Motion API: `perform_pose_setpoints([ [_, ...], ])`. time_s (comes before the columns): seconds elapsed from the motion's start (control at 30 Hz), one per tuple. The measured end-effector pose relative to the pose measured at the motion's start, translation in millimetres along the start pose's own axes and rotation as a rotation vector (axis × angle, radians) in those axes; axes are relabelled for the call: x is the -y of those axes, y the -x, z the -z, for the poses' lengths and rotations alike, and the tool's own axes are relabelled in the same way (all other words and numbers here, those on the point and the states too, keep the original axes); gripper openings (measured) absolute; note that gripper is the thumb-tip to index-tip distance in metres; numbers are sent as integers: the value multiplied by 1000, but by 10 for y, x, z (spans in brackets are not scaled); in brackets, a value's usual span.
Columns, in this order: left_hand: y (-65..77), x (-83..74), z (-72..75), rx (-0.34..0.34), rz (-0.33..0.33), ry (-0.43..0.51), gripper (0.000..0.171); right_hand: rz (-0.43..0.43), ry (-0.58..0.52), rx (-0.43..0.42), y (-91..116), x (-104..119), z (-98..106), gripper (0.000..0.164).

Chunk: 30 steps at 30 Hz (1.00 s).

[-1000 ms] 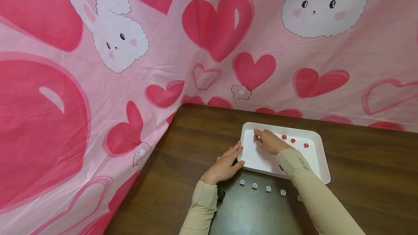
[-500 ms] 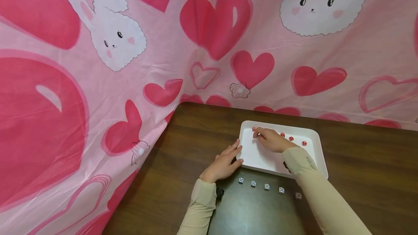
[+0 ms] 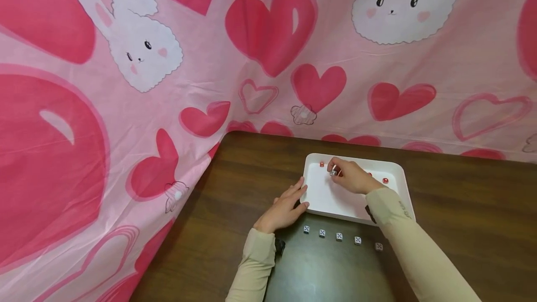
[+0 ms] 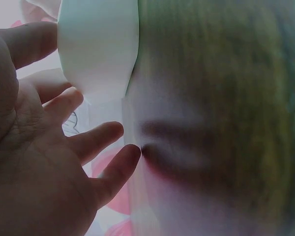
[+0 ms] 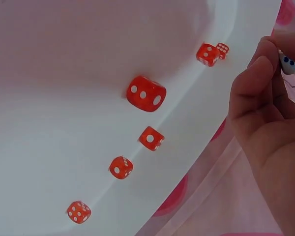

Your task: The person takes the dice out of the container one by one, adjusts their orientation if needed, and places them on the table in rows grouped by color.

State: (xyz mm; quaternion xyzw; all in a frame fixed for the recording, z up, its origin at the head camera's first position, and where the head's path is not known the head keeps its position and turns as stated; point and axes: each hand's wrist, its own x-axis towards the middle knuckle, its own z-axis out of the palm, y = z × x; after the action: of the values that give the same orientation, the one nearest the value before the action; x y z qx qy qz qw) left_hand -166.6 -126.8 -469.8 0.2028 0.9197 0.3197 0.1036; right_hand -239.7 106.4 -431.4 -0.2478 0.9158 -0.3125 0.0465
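Over the left part of the white tray (image 3: 335, 204), my right hand (image 3: 350, 177) pinches a white die (image 3: 333, 172) with dark blue pips between thumb and fingertips. The right wrist view shows that die (image 5: 289, 64) partly hidden by the fingers. My left hand (image 3: 282, 209) touches the tray's left edge, its fingers spread and fairly straight. Inside the tray lie several red dice; one red die (image 3: 321, 164) is near the far left corner and another red die (image 3: 385, 181) is toward the right. My right hand hides others in the head view.
A row of several white dice stands on the dark wooden table (image 3: 243, 176) in front of the tray, from a left die (image 3: 306, 229) to a right die (image 3: 379, 246). Behind and to the left hangs a pink cloth (image 3: 201, 73) with hearts and rabbits.
My right hand has risen slightly and the pinched white die shows more plainly. The red die near the far left corner is uncovered. My left hand stays at the tray's edge.
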Motion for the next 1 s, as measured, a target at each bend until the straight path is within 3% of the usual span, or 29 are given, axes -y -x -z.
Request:
perform_pose_setpoints([
  [0.5, -31, -20, -20, 13, 9, 3, 55, -15, -17, -86, 148, -30, 141, 15],
  [0.77, -48, -24, -27, 8, 1, 2, 55, -69, -128, -57, 343, -99, 247, 16],
  [1.0, -39, -18, -23, 8, 6, 7, 55, -91, -94, -98, 477, -181, 283, 19],
])
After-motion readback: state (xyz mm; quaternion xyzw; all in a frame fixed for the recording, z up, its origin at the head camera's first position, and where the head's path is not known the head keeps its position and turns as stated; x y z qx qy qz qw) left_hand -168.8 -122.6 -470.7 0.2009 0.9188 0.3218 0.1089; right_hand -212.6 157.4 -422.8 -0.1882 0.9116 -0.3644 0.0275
